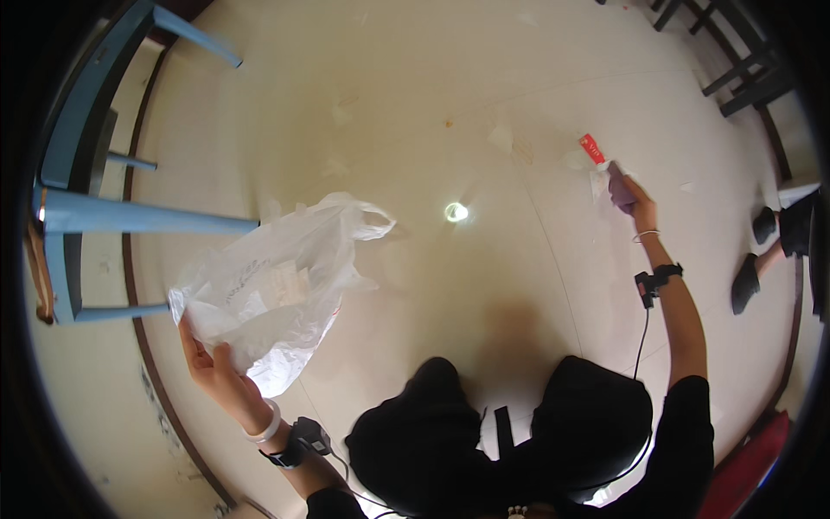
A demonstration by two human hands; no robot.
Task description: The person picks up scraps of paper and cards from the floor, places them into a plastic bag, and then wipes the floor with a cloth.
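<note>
My left hand point(224, 373) grips the rim of a thin white plastic bag point(305, 259), its thumb toward the bag's inner side. Through the film I make out some pale crumpled pieces, and one loop handle sticks out to the right. Off to the right, my right hand point(643, 206) is closed around a purple item point(620, 187), perhaps a cloth or pouch; its kind is unclear. Just beyond its far end is a red printed slip point(591, 148), with whitish scraps beside it. Whether the slip is held or lies on the floor cannot be told.
Blue-legged furniture point(149, 211) stands close on the left, near the bag. Dark chair legs point(733, 71) are at the upper right. A person's dark shoes point(746, 285) rest on the tiled floor point(415, 156) at right. A red object point(746, 467) sits at lower right.
</note>
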